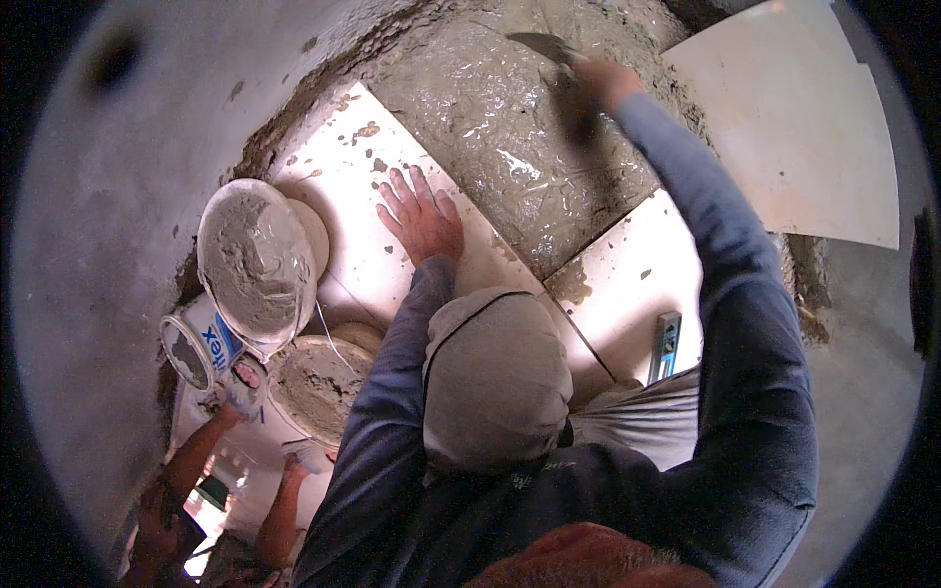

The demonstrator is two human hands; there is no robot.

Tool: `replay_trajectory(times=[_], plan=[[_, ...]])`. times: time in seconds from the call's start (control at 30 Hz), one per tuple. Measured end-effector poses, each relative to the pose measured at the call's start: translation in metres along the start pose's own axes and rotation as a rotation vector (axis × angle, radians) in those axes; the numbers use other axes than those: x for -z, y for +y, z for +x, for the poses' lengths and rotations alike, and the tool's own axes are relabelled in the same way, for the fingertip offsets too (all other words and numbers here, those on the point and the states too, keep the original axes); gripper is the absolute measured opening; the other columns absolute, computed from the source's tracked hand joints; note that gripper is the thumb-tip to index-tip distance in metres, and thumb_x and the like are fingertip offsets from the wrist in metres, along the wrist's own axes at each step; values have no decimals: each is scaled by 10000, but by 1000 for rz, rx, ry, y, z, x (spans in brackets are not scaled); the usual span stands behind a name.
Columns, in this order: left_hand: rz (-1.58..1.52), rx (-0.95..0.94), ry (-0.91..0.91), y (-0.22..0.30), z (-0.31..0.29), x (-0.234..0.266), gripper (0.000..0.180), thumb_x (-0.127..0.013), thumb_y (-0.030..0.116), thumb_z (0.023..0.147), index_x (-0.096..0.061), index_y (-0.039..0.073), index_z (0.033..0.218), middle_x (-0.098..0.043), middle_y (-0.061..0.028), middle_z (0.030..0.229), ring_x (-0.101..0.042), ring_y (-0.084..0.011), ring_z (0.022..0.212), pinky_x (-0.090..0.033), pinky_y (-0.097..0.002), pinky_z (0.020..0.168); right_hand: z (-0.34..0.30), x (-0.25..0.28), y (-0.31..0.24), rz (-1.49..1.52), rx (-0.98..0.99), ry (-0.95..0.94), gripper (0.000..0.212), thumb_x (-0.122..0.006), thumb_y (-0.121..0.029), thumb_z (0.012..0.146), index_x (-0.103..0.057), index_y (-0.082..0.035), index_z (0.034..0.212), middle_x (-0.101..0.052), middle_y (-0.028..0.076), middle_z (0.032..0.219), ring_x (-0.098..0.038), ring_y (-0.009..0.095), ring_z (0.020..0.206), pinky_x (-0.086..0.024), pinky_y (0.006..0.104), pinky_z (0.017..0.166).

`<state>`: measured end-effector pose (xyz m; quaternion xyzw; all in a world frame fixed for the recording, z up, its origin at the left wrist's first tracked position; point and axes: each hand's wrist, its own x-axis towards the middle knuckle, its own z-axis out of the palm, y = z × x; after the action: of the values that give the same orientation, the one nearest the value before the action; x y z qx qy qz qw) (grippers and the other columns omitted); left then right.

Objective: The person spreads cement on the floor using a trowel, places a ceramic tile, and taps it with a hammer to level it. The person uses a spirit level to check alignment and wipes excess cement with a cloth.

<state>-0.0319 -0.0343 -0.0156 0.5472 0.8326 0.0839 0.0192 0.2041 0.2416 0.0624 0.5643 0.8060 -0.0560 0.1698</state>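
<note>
My left hand [423, 218] lies flat on a large pale tile [461, 211], fingers spread, holding nothing. Spots of grey mortar dot that tile around the fingers. At the far side my right hand [606, 84] is closed round a trowel [541, 43], whose dark blade points left over a wet mortar bed [470, 108]. The trowel's handle is mostly hidden in my fist. A second pale tile [627, 260] borders the mortar on its near right side. On it, beside my leg, is a small blue and silver spirit level [667, 345].
A mortar-filled bucket [257, 260] stands left of my left hand, with another bucket [319, 387] nearer and a white pail [188, 351] beside them. A co-worker's hands [240, 400] are near these. A large loose tile [794, 127] is at right; a wall [127, 196] runs along the left.
</note>
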Motion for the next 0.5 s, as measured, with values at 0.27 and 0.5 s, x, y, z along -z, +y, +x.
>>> replay_trajectory(times=[0.27, 0.5], plan=[[46, 18, -79, 2, 2, 1, 669, -461, 340, 1015, -259, 72, 1594, -165, -210, 1664, -111, -459, 1530, -91, -632, 1215, -7, 49, 23, -445, 411, 366, 218, -569, -115, 938, -679, -176, 1116, -731, 69, 886, -735, 242, 818, -574, 391, 674], [-24, -5, 4, -4, 1, -2, 665, -497, 335, 999, -291, 82, 1579, -204, -216, 1649, -152, -459, 1522, -116, -653, 1202, 76, 9, -34, -362, 524, 276, 359, -531, -117, 974, -603, -180, 1320, -737, 129, 972, -739, 295, 856, -594, 434, 711]])
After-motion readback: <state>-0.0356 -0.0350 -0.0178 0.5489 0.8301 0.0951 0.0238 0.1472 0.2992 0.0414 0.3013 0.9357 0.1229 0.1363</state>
